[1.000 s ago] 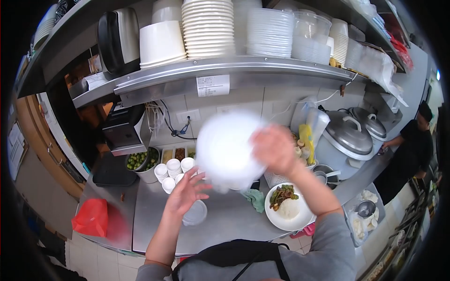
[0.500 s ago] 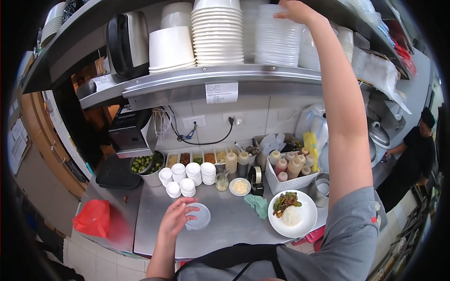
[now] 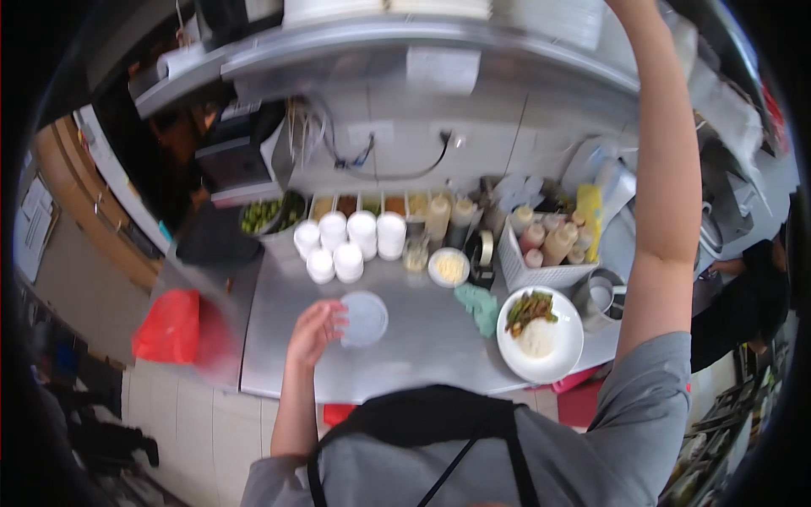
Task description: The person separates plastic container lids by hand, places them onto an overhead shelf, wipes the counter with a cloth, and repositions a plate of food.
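Observation:
My left hand [image 3: 314, 331] hovers at the left edge of a translucent round plastic lid or shallow tub [image 3: 365, 319] on the steel counter. Its fingers are loosely bent and apart, with nothing visible between them; whether the fingertips touch the rim I cannot tell. My right arm [image 3: 667, 186] stretches up past the shelf, and the hand itself lies beyond the top edge of the view. Close to the arm's top is a blurred stack of clear plastic tubs [image 3: 553, 21].
Stacked small white cups [image 3: 348, 262] stand behind the lid. A plate of rice and stir-fry [image 3: 568, 342], a green cloth [image 3: 478, 309] and a basket of sauce bottles [image 3: 549, 277] are at right. A red bag [image 3: 169, 325] lies left. Another person [image 3: 743, 296] stands far right.
The view has tipped downward, so the shelf sits higher in it and my right hand has left the top. My left hand's fingers have bent slightly near the lid's edge.

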### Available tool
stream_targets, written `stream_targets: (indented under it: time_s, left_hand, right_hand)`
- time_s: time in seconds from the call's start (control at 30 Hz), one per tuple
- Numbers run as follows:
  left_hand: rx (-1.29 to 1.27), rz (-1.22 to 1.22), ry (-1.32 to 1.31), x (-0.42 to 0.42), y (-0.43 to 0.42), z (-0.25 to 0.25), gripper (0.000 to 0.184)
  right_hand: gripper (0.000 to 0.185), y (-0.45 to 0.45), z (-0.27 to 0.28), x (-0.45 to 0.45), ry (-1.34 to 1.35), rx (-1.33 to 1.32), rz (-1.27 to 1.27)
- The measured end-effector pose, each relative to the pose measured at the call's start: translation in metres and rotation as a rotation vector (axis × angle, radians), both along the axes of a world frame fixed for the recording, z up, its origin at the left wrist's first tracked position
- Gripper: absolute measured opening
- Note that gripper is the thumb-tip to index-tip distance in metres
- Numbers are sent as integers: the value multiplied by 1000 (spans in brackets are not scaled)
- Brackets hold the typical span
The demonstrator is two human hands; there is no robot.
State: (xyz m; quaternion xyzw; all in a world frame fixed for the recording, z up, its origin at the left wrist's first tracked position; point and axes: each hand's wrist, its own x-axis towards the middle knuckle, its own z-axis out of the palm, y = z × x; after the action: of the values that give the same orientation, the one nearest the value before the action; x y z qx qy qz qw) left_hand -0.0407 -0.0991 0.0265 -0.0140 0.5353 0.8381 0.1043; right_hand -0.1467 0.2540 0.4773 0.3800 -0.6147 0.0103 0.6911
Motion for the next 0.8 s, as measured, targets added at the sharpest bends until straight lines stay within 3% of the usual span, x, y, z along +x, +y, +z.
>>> stream_targets:
  time_s: [0.07,0.13,0.17,0.2,0.3,0.37,0.47,0.53,0.57,0.63,0.73,0.8]
  left_hand:
    - [-162,138,-103,-2,-13,-28,26]
    - [-319,306,-192,-5,-31,-76,40]
    - [-370,412,-228,-4,-36,-95,50]
    - [-382,529,-244,-3,-35,-105,57]
    - [-384,593,-479,-18,-37,-154,57]
    - [-382,512,-478,-22,-24,-157,54]
    - [-336,348,-489,-29,-11,-167,49]
    - [-302,270,-506,-31,-7,-164,46]
    - [-275,248,-541,-31,-3,-157,42]
    - [-254,217,-584,-31,1,-155,38]
    - [-218,-18,-620,-35,15,-156,31]
    - [-130,-89,-423,-20,45,-121,24]
  right_hand:
    - [22,-32,-62,26,7,36,96]
    - [28,-40,-163,20,-457,109,187]
    - [26,-69,-211,40,-494,209,221]
    - [32,-81,-269,40,-720,300,252]
    - [31,-109,-454,24,-1172,432,79]
    - [30,-130,-545,25,-1285,456,185]
    - [29,-156,-588,54,-1294,533,168]
    - [27,-164,-620,61,-1367,443,183]
    - [27,-164,-618,62,-1372,439,188]
    - [22,-153,-613,66,-1628,349,110]
    - [18,-134,-586,76,-1606,170,99]
    - [16,-128,-561,83,-1703,12,136]
